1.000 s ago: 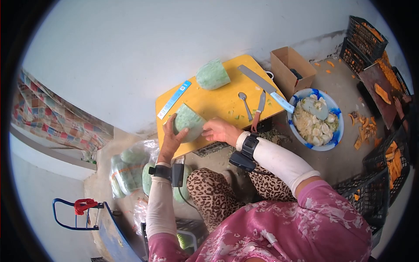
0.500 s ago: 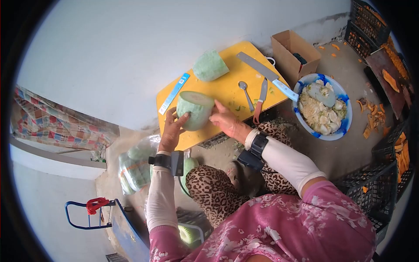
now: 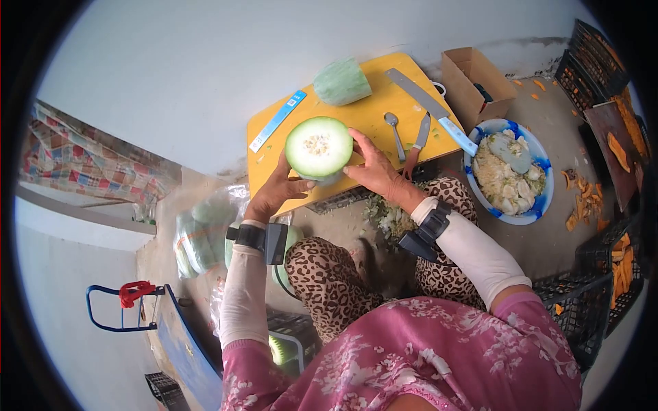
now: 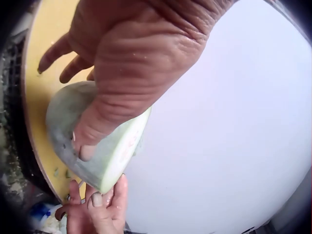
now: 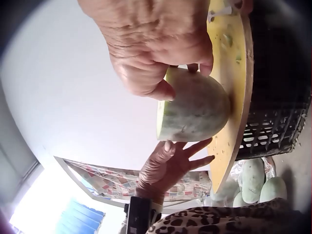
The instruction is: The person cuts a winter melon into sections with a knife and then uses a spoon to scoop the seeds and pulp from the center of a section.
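A cut piece of pale green melon (image 3: 319,146) is upright over the yellow table (image 3: 271,168), its pale cut face with seeds turned up. My left hand (image 3: 275,190) holds its left side; the left wrist view shows the thumb pressed on the rind (image 4: 68,109). On the opposite side, my right hand (image 3: 377,171) grips the piece near the cut rim, thumb in front in the right wrist view. Whether its rounded end rests on the table, I cannot tell. Behind it lies another melon piece (image 3: 341,82).
A large knife (image 3: 418,92), spoon (image 3: 396,135), small knife (image 3: 423,130) and blue strip (image 3: 277,122) lie on the table. To the right are a cardboard box (image 3: 458,92), a basin (image 3: 541,159) and black crates (image 3: 589,68). Bagged melons (image 3: 199,236) lie on the left.
The held melon piece has tipped so its cut face turned from hidden to facing up toward the head camera. My right hand has moved onto its right side near the rim.
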A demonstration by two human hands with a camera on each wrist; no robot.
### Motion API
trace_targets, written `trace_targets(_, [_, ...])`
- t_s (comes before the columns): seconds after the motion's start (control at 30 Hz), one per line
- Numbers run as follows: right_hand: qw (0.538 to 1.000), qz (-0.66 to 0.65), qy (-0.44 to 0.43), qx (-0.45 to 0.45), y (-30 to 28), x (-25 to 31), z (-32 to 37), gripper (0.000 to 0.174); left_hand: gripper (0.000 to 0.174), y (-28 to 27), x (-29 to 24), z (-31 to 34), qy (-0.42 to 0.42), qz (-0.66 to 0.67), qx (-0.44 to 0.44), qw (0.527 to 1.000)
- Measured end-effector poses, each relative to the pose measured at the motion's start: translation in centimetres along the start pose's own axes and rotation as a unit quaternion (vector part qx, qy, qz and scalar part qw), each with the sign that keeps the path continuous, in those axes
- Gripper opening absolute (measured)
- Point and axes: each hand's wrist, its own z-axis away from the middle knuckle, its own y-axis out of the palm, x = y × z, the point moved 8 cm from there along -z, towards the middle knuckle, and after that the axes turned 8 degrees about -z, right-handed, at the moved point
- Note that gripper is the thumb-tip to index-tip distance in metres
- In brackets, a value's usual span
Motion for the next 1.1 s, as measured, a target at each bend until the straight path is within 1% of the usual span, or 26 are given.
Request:
trace_targets(0.07, [1.000, 0.000, 0.020, 0.005, -0.2, 0.2, 0.5, 0.079, 0.108, 0.0, -0.4, 0.3, -0.008, -0.032, 0.022, 0.999])
trace_targets(0.13, [1.000, 0.016, -0.002, 0.007, -0.1, 0.7, 1.0, 0.079, 0.112, -0.3, -0.8, 0.7, -0.023, -0.057, 0.048, 0.997])
trace_targets(0.17, [1.000, 0.023, -0.014, 0.007, 0.1, 1.0, 1.3, 0.078, 0.114, -0.3, -1.3, 1.0, -0.010, -0.069, 0.062, 0.996])
trace_targets(0.27, [0.997, 0.072, -0.039, 0.011, 0.1, 1.4, 1.9, 0.078, 0.117, -1.3, -0.7, 0.3, 0.050, -0.103, 0.026, 0.993])
trace_targets(0.37, [0.997, 0.073, -0.023, 0.018, 0.2, 1.1, 2.2, 0.078, 0.126, -1.4, -0.6, -0.5, 0.086, -0.175, -0.020, 0.981])
trace_targets(0.47, [0.997, 0.077, 0.022, 0.017, -0.5, 0.9, 2.4, 0.079, 0.130, 0.5, -2.0, 0.3, 0.025, -0.050, 0.010, 0.998])
trace_targets(0.57, [0.993, 0.108, 0.053, 0.017, -1.6, -0.9, 2.5, 0.081, 0.117, 1.4, -2.6, -0.6, 0.090, -0.226, -0.007, 0.970])
trace_targets(0.67, [0.993, 0.012, 0.104, 0.047, -1.9, -1.7, 3.1, 0.085, 0.122, 2.1, -2.3, -1.4, 0.140, -0.261, -0.007, 0.955])
trace_targets(0.77, [0.987, -0.049, 0.133, 0.072, -1.7, -1.1, 3.4, 0.090, 0.125, 1.8, -1.3, -1.2, 0.157, -0.252, -0.042, 0.954])
trace_targets(0.87, [0.990, -0.026, 0.120, 0.074, -2.0, -1.4, 3.0, 0.090, 0.138, 3.0, -1.6, -1.0, 0.150, -0.143, -0.024, 0.978])
trace_targets(0.97, [0.989, -0.080, 0.099, 0.077, -1.5, -1.2, 2.6, 0.088, 0.136, 2.8, -1.7, -0.1, 0.137, -0.131, -0.016, 0.982])
trace_targets(1.07, [0.996, -0.012, 0.076, 0.045, -1.3, -0.2, 2.5, 0.085, 0.136, 0.1, 3.6, -2.0, 0.130, -0.195, -0.101, 0.967])
trace_targets(1.1, [0.996, -0.026, 0.073, 0.044, -1.5, -0.3, 2.4, 0.085, 0.136, 0.2, 3.0, -1.6, 0.147, -0.204, -0.124, 0.960])
